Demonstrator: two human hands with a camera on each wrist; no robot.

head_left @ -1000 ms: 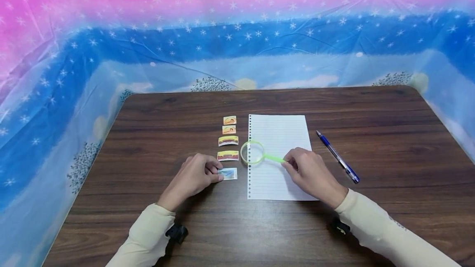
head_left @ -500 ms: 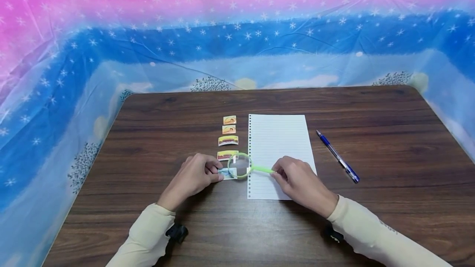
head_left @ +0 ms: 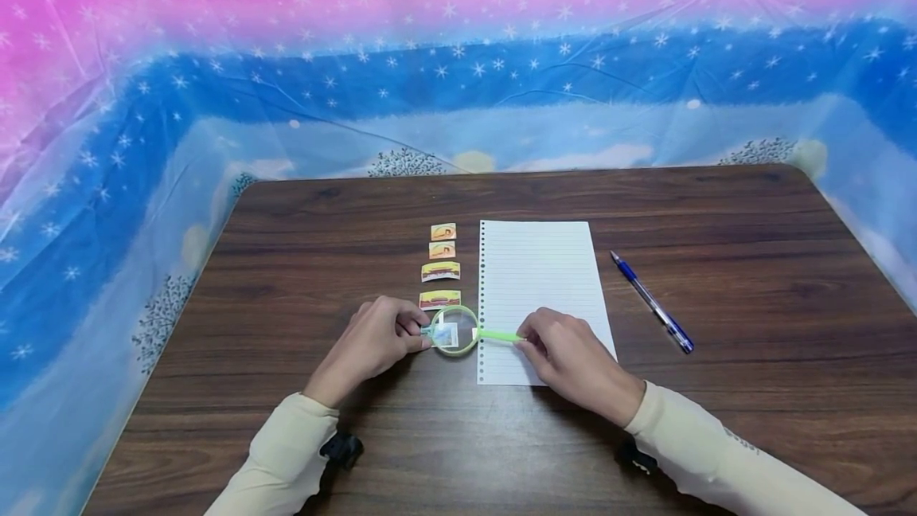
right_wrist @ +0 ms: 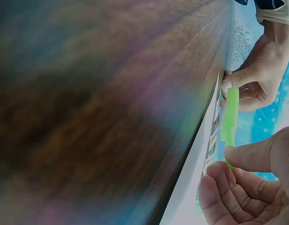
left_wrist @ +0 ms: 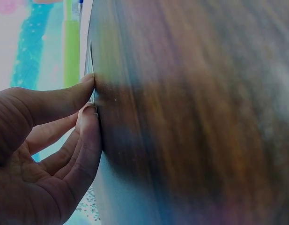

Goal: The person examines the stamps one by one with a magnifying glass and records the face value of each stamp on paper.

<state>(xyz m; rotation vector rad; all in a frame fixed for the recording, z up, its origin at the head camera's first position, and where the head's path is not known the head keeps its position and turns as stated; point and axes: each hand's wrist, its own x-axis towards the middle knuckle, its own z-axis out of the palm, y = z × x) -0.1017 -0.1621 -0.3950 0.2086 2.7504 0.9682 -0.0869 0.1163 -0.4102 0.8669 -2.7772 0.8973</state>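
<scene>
The left hand [head_left: 380,338] pinches the left end of a small blue stamp [head_left: 446,335], thumb and fingertips closed on its edge, while it lies on the table [head_left: 716,261] left of a sheet of lined paper [head_left: 548,277]. The right hand [head_left: 576,353] pinches the handle of a green magnifying glass [head_left: 478,333] between thumb and fingers; the right wrist view shows it held clear of the paper. The round rim encloses most of the blue stamp, seen through the lens, and the handle crosses the paper's punched left margin. Beyond, in a column running away from the person, lie a yellow-and-red stamp [head_left: 440,300] near the rim's top, another yellow-and-red stamp [head_left: 440,271], and two smaller orange stamps [head_left: 442,250]. A blue-capped pen [head_left: 652,302] lies slanted right of the paper. Snowflake-patterned cloth [head_left: 466,78] hangs behind the table.
</scene>
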